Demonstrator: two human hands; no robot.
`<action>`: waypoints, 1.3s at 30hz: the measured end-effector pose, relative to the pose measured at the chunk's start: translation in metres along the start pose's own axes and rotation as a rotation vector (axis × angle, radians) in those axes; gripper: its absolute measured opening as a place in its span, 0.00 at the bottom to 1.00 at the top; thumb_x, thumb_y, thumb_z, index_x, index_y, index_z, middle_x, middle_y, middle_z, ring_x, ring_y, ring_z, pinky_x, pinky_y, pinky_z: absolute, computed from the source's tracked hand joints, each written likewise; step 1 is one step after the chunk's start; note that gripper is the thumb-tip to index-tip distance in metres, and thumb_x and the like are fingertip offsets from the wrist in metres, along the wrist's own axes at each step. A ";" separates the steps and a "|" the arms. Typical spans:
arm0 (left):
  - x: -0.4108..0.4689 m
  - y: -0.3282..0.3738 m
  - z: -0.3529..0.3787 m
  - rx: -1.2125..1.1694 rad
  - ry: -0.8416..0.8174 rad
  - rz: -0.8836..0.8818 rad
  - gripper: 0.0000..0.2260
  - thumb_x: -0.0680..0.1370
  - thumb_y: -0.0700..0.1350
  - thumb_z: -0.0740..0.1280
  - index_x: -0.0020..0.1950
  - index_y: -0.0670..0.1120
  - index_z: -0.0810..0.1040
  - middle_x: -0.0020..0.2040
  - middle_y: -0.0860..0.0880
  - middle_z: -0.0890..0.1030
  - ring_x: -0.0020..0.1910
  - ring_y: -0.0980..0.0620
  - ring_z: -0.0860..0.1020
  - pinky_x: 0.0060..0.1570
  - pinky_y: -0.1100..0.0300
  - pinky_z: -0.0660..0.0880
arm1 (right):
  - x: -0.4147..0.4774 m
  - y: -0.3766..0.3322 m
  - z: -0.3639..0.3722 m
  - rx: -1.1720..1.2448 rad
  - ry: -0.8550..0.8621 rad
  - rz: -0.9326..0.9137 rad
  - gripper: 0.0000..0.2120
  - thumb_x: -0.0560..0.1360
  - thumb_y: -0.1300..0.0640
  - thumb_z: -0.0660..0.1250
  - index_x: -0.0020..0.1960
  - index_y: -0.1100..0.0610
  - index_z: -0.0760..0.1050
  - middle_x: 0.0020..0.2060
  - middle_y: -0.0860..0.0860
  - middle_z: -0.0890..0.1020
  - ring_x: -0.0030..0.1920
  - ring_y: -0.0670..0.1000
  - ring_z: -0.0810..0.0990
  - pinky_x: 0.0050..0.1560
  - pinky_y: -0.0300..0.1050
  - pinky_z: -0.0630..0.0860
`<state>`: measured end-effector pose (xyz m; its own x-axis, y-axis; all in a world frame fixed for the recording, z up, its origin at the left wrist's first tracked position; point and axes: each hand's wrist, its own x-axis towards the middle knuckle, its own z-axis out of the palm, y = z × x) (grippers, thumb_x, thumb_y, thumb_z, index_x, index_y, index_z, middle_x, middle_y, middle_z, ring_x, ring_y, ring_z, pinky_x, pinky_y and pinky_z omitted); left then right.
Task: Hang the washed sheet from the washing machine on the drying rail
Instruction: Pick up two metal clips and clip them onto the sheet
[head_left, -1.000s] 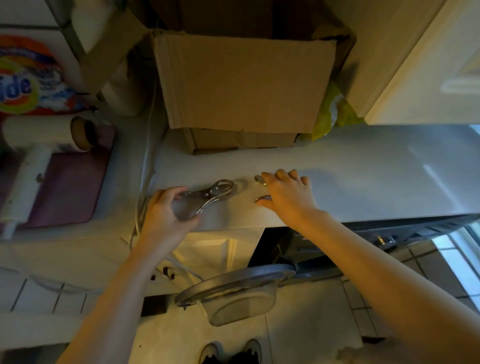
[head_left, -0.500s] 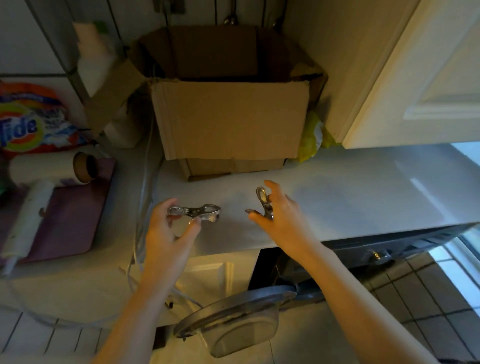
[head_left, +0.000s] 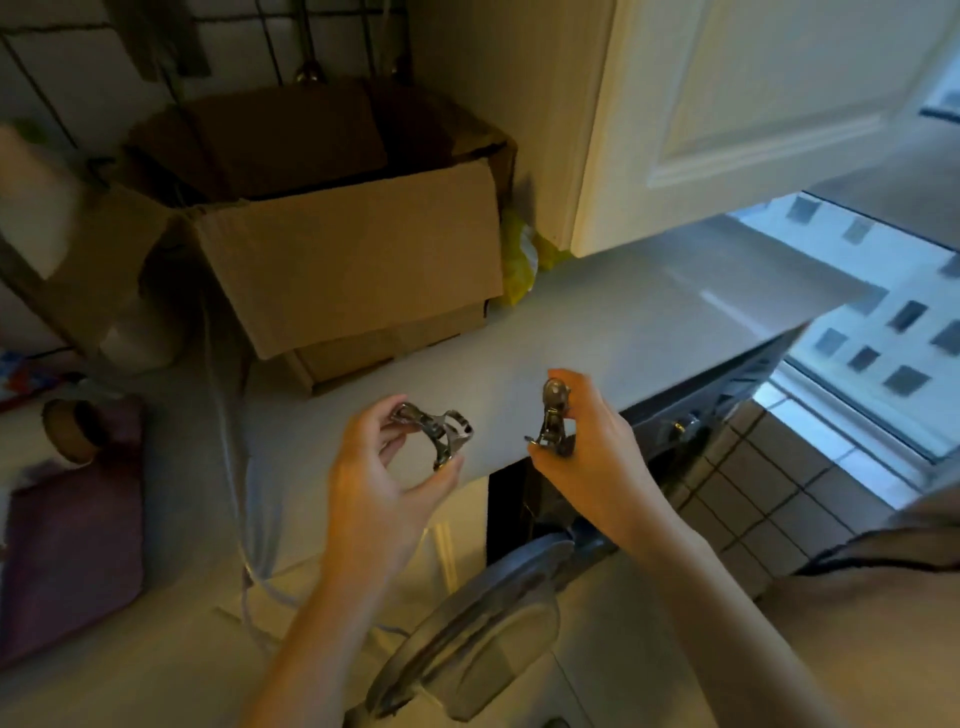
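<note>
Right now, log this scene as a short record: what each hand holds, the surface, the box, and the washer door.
left hand: holds a metal clip between thumb and fingers
right hand: holds a second metal clip, upright
surface: grey washing machine top, below both hands
cardboard box: open, on the top against the wall
washer door: swung open, below the hands
sheet: not in view
</note>
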<state>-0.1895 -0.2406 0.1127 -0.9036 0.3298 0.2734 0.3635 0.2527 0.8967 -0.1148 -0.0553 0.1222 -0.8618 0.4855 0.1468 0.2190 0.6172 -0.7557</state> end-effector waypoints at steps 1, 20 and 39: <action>-0.002 0.002 0.001 0.014 -0.034 0.026 0.30 0.65 0.49 0.77 0.64 0.50 0.71 0.58 0.52 0.77 0.59 0.59 0.75 0.61 0.64 0.71 | -0.008 0.003 -0.002 0.018 0.036 0.030 0.29 0.72 0.59 0.71 0.67 0.48 0.62 0.52 0.42 0.71 0.53 0.43 0.73 0.46 0.29 0.70; -0.101 0.077 0.105 0.028 -0.583 0.351 0.30 0.66 0.51 0.76 0.65 0.57 0.68 0.55 0.56 0.76 0.55 0.64 0.73 0.55 0.69 0.69 | -0.209 0.058 -0.104 -0.155 0.479 0.422 0.36 0.69 0.59 0.74 0.72 0.53 0.60 0.65 0.52 0.72 0.65 0.50 0.72 0.63 0.46 0.72; -0.296 0.201 0.208 -0.066 -0.691 0.554 0.29 0.64 0.53 0.77 0.62 0.57 0.71 0.54 0.55 0.78 0.54 0.61 0.75 0.50 0.73 0.67 | -0.436 0.105 -0.255 -0.309 0.565 0.469 0.36 0.72 0.56 0.70 0.73 0.49 0.54 0.69 0.47 0.67 0.65 0.49 0.69 0.58 0.39 0.66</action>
<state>0.1985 -0.0982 0.1392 -0.2555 0.8701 0.4215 0.6749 -0.1517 0.7222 0.4011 -0.0443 0.1413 -0.3039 0.9267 0.2209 0.6901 0.3740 -0.6195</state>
